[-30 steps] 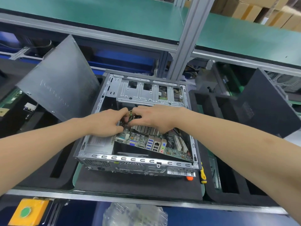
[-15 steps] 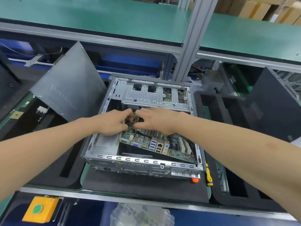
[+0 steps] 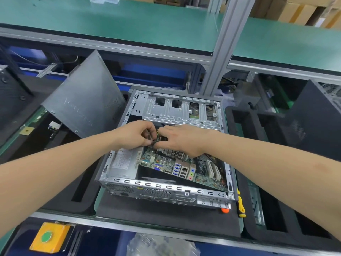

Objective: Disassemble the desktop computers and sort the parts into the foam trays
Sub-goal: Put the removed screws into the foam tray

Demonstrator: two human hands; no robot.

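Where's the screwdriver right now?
In the head view, the yellow-handled screwdriver lies on the person's right, just off the front right corner of the computer case, between it and the right foam tray.

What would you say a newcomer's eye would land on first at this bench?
Both bare arms reach into the open computer case at centre, where the left hand and right hand pinch a small connector above the tilted green motherboard. Next, the grey side panel leaning at left and the yellow box with a green button at bottom left.
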